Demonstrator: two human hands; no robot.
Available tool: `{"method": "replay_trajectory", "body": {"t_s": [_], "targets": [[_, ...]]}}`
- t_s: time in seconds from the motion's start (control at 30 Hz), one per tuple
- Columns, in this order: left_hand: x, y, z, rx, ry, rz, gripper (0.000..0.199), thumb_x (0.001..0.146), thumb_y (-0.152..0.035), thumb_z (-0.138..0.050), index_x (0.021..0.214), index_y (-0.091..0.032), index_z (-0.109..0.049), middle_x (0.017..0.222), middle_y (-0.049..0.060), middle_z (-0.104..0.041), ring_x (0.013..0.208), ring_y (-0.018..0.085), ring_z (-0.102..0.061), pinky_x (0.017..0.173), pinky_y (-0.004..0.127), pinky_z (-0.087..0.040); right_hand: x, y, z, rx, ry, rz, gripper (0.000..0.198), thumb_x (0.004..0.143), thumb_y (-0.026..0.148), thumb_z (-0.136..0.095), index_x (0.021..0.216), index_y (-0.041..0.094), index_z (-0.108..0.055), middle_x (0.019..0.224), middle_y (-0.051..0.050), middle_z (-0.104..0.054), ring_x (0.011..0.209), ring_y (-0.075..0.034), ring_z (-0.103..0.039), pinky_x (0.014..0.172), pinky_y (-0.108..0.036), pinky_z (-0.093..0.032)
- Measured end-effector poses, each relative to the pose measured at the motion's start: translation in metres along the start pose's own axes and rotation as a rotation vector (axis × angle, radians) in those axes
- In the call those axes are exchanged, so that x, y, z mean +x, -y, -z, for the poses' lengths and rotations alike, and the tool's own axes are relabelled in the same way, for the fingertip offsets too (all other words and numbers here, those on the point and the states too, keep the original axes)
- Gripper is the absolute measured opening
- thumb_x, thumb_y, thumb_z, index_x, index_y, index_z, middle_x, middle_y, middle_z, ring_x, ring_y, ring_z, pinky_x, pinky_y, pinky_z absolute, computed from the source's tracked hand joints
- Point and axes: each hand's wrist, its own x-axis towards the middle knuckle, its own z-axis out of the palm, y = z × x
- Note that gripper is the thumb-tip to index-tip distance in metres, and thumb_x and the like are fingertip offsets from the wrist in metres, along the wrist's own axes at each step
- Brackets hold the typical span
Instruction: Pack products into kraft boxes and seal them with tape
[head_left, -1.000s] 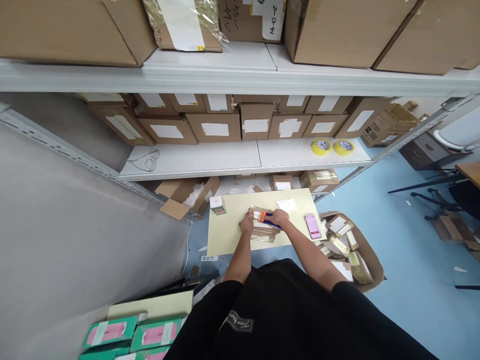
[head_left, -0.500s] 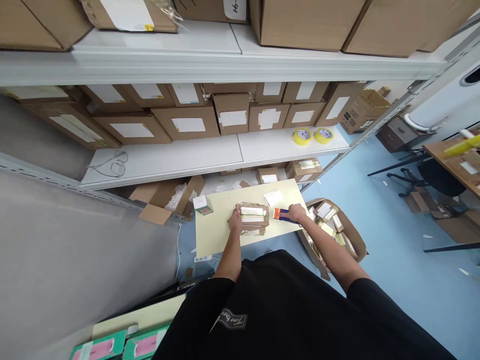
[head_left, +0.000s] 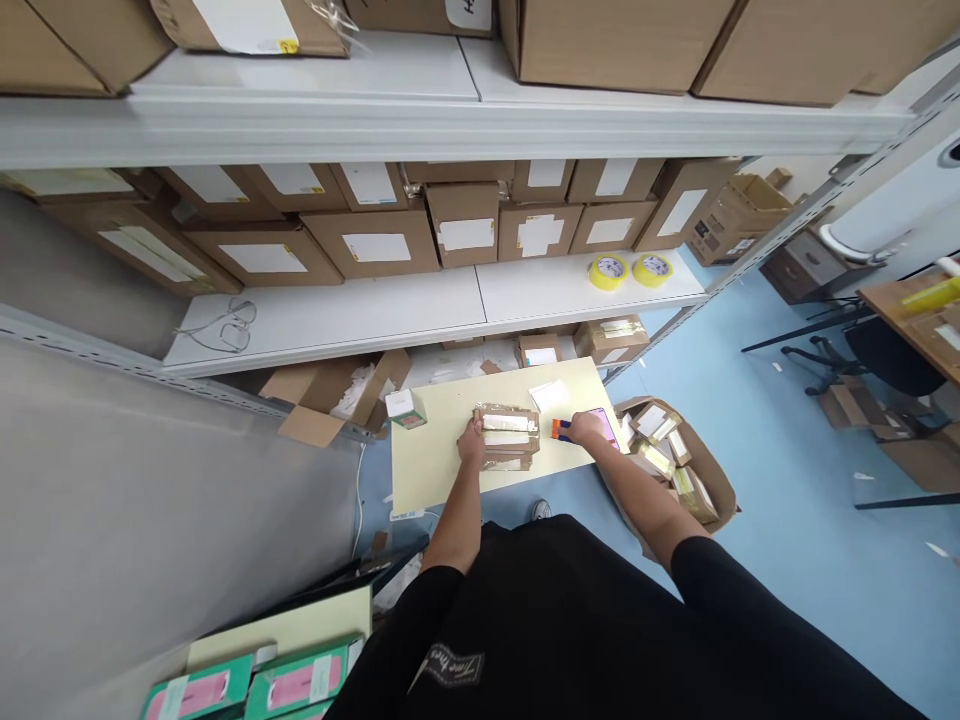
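Observation:
On the small cream table (head_left: pixel 427 470), a flat cardboard parcel (head_left: pixel 510 450) lies wrapped in clear tape, with white labels across it. My left hand (head_left: pixel 471 441) grips its left edge. To the parcel's right, my right hand (head_left: pixel 586 428) is closed around an orange and dark-blue hand tool (head_left: pixel 560 429), whose exact kind I cannot make out. The tool's orange end points towards the parcel, a short gap away. A phone-like item with a pink screen (head_left: pixel 606 424) shows beyond the right hand. White paper (head_left: pixel 550 395) lies behind the tool.
A small white-and-green box (head_left: pixel 406 409) stands at the table's left. Right of the table, a large open carton (head_left: pixel 709 465) holds several parcels. Shelves ahead carry cardboard boxes (head_left: pixel 376 240) and two yellow tape rolls (head_left: pixel 607 271). An open carton (head_left: pixel 311 428) sits at lower left.
My right hand has drawn slightly left with the tool, uncovering more of the pink screen. My left hand stays on the parcel. The view has shifted slightly, and a shoe now shows below the table.

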Motion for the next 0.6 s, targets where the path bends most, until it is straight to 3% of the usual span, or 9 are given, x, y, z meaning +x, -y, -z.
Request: {"method": "replay_trajectory", "body": {"t_s": [0.1, 0.2, 0.3, 0.4, 0.5, 0.6], "targets": [[0.001, 0.0, -0.003, 0.013, 0.011, 0.019, 0.053, 0.112, -0.044, -0.03, 0.15, -0.016, -0.053, 0.119, 0.012, -0.077, 0.107, 0.028, -0.069, 0.097, 0.039, -0.049, 0.01, 0.029, -0.02, 0.054, -0.019, -0.022, 0.059, 0.089, 0.06, -0.072, 0.121, 0.011, -0.076, 0.12, -0.024, -0.076, 0.113, -0.034, -0.073, 0.086, -0.035, -0.054], [0.002, 0.001, -0.005, 0.03, 0.019, 0.031, 0.053, 0.112, -0.043, -0.028, 0.153, -0.018, -0.05, 0.121, 0.011, -0.077, 0.106, 0.027, -0.07, 0.097, 0.039, -0.049, 0.015, 0.038, -0.04, 0.084, -0.015, -0.004, 0.043, 0.093, 0.048, -0.071, 0.114, 0.011, -0.078, 0.118, -0.024, -0.076, 0.113, -0.034, -0.072, 0.089, -0.035, -0.053], [0.001, 0.002, -0.007, 0.045, 0.014, 0.039, 0.051, 0.111, -0.043, -0.029, 0.154, -0.024, -0.051, 0.126, 0.011, -0.075, 0.112, 0.028, -0.07, 0.1, 0.039, -0.049, 0.018, 0.029, -0.06, 0.142, -0.017, -0.063, 0.051, 0.099, 0.057, -0.059, 0.111, 0.01, -0.077, 0.114, -0.026, -0.077, 0.108, -0.035, -0.074, 0.085, -0.036, -0.053], [-0.001, 0.002, -0.009, 0.103, 0.024, 0.05, 0.052, 0.111, -0.045, -0.026, 0.153, -0.026, -0.051, 0.132, 0.011, -0.073, 0.122, 0.028, -0.067, 0.107, 0.041, -0.046, 0.023, 0.013, -0.075, 0.289, -0.068, -0.176, 0.054, 0.103, 0.056, -0.05, 0.125, 0.011, -0.07, 0.119, -0.024, -0.076, 0.113, -0.033, -0.072, 0.09, -0.037, -0.051], [-0.004, 0.003, -0.009, 0.114, 0.026, 0.036, 0.056, 0.11, -0.049, -0.021, 0.152, -0.025, -0.049, 0.137, 0.013, -0.07, 0.129, 0.029, -0.063, 0.111, 0.043, -0.043, 0.027, 0.001, -0.081, 0.384, -0.071, -0.168, 0.043, 0.101, 0.045, -0.056, 0.123, 0.011, -0.07, 0.119, -0.023, -0.076, 0.115, -0.032, -0.072, 0.092, -0.035, -0.05], [-0.007, 0.006, -0.006, 0.048, 0.028, -0.002, 0.062, 0.11, -0.052, -0.018, 0.155, -0.021, -0.047, 0.146, 0.017, -0.064, 0.134, 0.033, -0.059, 0.114, 0.046, -0.04, 0.023, 0.0, -0.077, 0.476, -0.092, -0.14, 0.044, 0.101, 0.044, -0.056, 0.119, 0.007, -0.072, 0.121, -0.029, -0.073, 0.118, -0.035, -0.07, 0.093, -0.036, -0.051]]}}
